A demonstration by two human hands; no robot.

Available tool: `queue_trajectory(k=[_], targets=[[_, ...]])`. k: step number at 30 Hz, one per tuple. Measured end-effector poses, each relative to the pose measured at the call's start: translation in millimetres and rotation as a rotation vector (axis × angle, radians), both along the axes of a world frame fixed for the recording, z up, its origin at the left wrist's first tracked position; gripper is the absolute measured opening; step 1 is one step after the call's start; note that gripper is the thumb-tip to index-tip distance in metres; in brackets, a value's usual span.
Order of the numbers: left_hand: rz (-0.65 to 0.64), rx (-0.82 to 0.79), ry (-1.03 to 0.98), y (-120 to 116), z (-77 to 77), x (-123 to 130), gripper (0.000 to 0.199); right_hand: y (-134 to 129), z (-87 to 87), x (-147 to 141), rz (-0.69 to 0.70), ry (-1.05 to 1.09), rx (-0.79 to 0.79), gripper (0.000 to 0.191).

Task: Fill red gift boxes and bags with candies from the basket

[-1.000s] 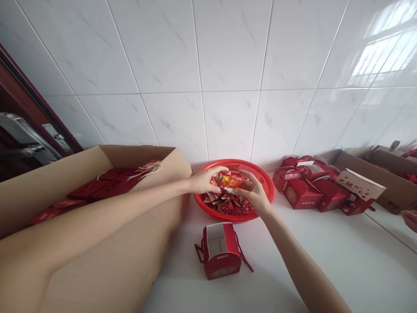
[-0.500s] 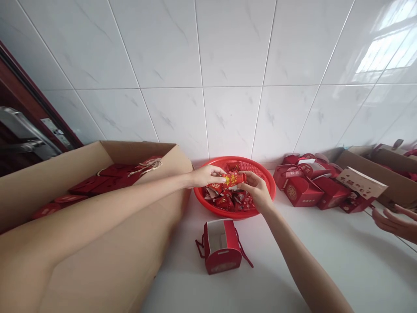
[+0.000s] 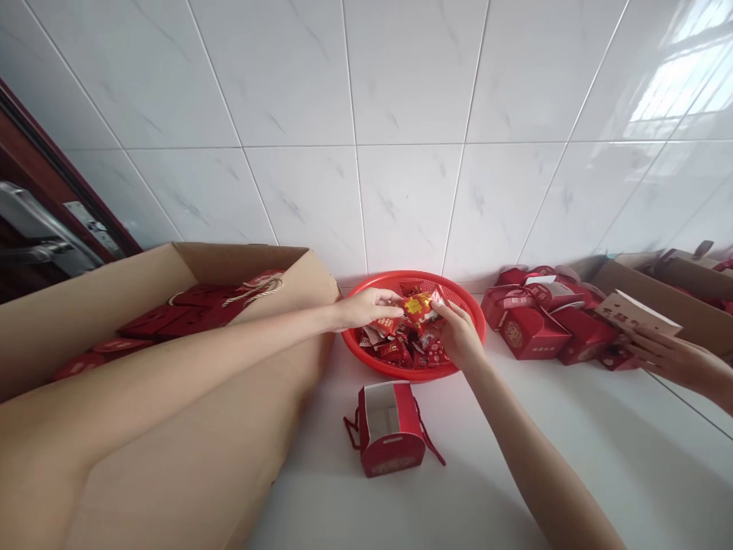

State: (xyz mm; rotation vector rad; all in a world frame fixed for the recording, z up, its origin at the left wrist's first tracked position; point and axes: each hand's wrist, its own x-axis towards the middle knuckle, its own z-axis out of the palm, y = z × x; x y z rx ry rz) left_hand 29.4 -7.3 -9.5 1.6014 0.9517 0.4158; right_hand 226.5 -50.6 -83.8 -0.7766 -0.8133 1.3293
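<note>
A red plastic basket (image 3: 362, 357) by the wall holds many small red wrapped sweets (image 3: 395, 353). Over it, my right hand (image 3: 461, 333) grips the right end of a red and yellow sweet packet (image 3: 418, 307). My left hand (image 3: 371, 308) has its fingers pinched at the packet's left edge. Just in front of the basket, a red gift box (image 3: 394, 457) stands with its top open and pale inside, a red cord handle hanging on each side.
On the left, a large cardboard carton (image 3: 229, 428) contains red boxes (image 3: 172, 317). Several closed red gift boxes (image 3: 534, 333) sit right of the basket. Another person's hand (image 3: 676, 360) touches a cream printed box flap (image 3: 638, 313), near another carton (image 3: 695, 328).
The packet between my hands has turned and shows more of its yellow print. From the right, the other person's hand has reached in to the cream-flapped box.
</note>
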Motion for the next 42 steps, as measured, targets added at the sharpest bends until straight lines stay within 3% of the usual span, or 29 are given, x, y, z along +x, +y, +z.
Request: queue_trajectory(k=[4, 8, 10, 15, 20, 24, 27, 30, 32, 37, 39, 42], targets=[[0.007, -0.079, 0.099, -0.1, -2.4, -0.7, 0.045, 3.2, -1.4, 2.0, -0.05, 0.13, -0.054, 0.023], [-0.018, -0.034, 0.135, 5.8, -7.8, -4.1, 0.052, 1.4, 0.9, 0.1, -0.004, 0.164, -0.021, 0.024], [-0.059, 0.068, 0.213, 9.6, -9.8, -6.2, 0.052, -0.1, 2.9, -0.9, 0.005, 0.157, -0.035, 0.025], [-0.255, 0.515, 0.513, 11.5, -15.6, -10.1, 0.043, -0.2, 3.7, -1.5, -0.026, 0.158, -0.074, 0.025], [-0.452, 0.58, 0.585, -2.2, -30.4, -5.7, 0.065, 1.9, 1.6, -2.2, -0.004, 0.148, -0.067, 0.028], [-0.538, 0.575, 0.651, -6.1, -39.1, -0.8, 0.069, 1.6, 1.8, -3.4, -0.009, 0.142, -0.082, 0.03], [-0.543, 0.55, 0.705, -1.7, -38.5, 0.5, 0.068, 2.3, 0.3, -3.5, -0.005, 0.129, -0.08, 0.029], [-0.515, 0.537, 0.721, 2.6, -36.6, 0.4, 0.051, 3.1, -1.0, -3.2, -0.022, 0.137, -0.093, 0.028], [-0.486, 0.538, 0.71, 3.5, -37.4, -0.1, 0.04, 2.8, -0.5, -3.2, -0.02, 0.143, -0.095, 0.029], [-0.418, 0.565, 0.63, 0.3, -41.6, -0.4, 0.033, 0.5, 2.7, -3.6, 0.024, 0.132, -0.07, 0.034], [-0.385, 0.602, 0.574, 0.0, -37.1, 1.5, 0.031, -0.1, 3.9, -2.9, 0.034, 0.143, -0.07, 0.033], [-0.291, 0.695, 0.46, 2.8, -18.8, 5.7, 0.027, -1.2, 7.4, -0.6, 0.065, 0.154, -0.097, 0.03]])
